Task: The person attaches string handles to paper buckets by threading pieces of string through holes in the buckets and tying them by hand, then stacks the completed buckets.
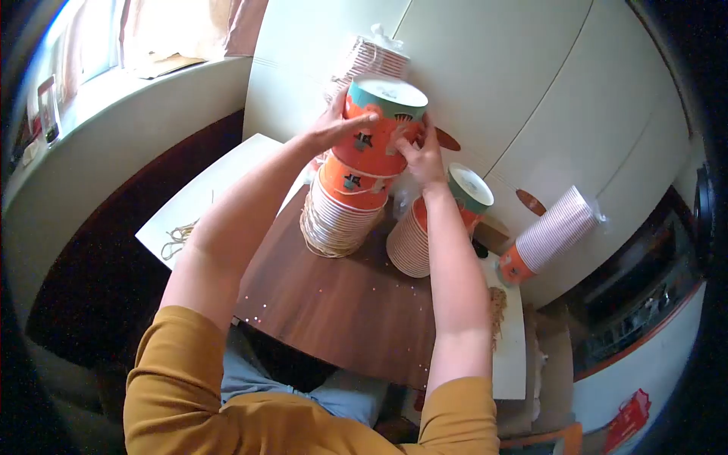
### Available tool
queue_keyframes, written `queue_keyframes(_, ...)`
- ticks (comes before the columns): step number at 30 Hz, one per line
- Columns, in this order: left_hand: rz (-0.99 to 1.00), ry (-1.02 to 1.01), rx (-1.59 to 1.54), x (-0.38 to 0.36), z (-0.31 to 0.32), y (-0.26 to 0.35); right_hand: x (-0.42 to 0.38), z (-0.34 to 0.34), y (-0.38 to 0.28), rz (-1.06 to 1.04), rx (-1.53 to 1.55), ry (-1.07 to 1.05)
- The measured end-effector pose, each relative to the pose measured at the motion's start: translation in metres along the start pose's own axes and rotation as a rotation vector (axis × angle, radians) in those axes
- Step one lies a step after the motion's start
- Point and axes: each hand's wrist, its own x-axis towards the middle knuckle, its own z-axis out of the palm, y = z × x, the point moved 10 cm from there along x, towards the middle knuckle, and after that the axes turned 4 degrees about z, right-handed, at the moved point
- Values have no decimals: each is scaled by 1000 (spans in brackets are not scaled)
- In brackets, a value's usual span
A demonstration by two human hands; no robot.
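An orange and green paper bucket (383,102) is upside down, its white base facing up. Around its left side curves my left hand (334,129), thumb lying across the front. My right hand (425,158) grips the opposite side, with its fingers partly hidden behind the wall. Directly below, a tall stack of nested paper buckets (345,216) stands on the brown table, overlapped by the held one in this view. Loops of twine (327,246) circle the foot of that stack. Beside my right forearm stands another bucket stack (409,246).
A green-topped paper bucket (472,188) shows past my right forearm. Wrapped bucket stacks stand at the back (371,61) and at the right (553,231). Twine lies on the left white surface (178,239), and a straw-coloured bundle (497,311) sits on the right one. White specks dot the brown tabletop (326,311).
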Motion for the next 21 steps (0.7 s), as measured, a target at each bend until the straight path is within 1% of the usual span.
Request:
queue_keyframes(2,-31,-54,14,5,4,-62,0,-5,42,169,-82,-96)
queue_keyframes(3,-25,-36,128,-12,7,-57,-14,-6,55,275,-109,-84)
queue_keyframes(5,20,21,171,-45,10,-54,-36,-7,87,219,-77,-84)
queue_keyframes(6,20,13,172,-54,12,-62,-44,-9,98,190,-63,-84)
queue_keyframes(7,16,21,117,-60,13,-71,-53,-9,98,189,-214,-121)
queue_keyframes(8,-29,14,161,-68,12,-84,-64,-12,98,194,-364,-158)
queue_keyframes(9,-69,8,207,-75,9,-88,-72,-15,92,193,-515,-196)
queue_keyframes(10,-108,4,251,-83,7,-90,-78,-28,71,211,-694,-121)
queue_keyframes(11,-162,64,421,-96,-4,-82,-82,-40,36,227,-874,-47)
queue_keyframes(12,-120,114,438,-107,-9,-73,-86,-54,7,244,-1051,28)
queue_keyframes(14,-44,207,475,-133,-16,-60,-95,-68,-54,-108,-1434,201)
queue_keyframes(16,-62,135,472,-162,-3,-47,-102,-89,-55,-43,-1616,205)
queue_keyframes(17,-65,99,467,-176,5,-39,-102,-101,-37,-8,-1594,147)
queue_keyframes(19,3,-2,314,-202,28,-22,-97,-119,-18,42,-1471,164)
queue_keyframes(21,-36,-102,206,-228,50,-10,-85,-134,-9,118,-1336,158)
